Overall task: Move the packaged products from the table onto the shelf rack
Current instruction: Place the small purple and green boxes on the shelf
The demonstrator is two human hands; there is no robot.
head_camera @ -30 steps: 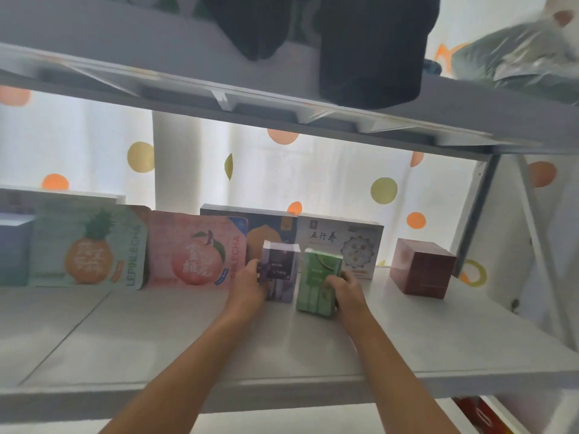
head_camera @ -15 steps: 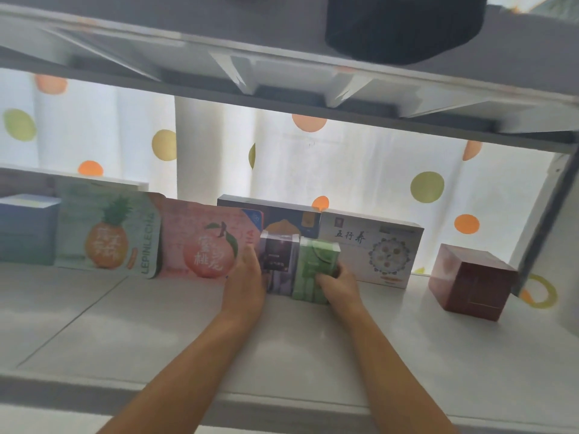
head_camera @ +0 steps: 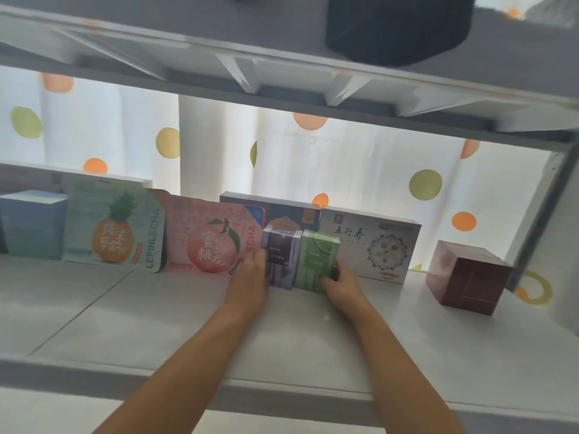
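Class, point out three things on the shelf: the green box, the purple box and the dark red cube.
green box [head_camera: 316, 261], head view, front face
purple box [head_camera: 282, 255], head view, front face
dark red cube [head_camera: 470, 285], head view, front face

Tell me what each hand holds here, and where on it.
Left hand presses the purple box on its left side; right hand grips the green box at its lower right edge.

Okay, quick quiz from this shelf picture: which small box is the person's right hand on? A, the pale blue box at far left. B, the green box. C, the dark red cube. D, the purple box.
B: the right hand wraps the lower right edge of the small green box, while the left hand rests against the small purple box beside it.
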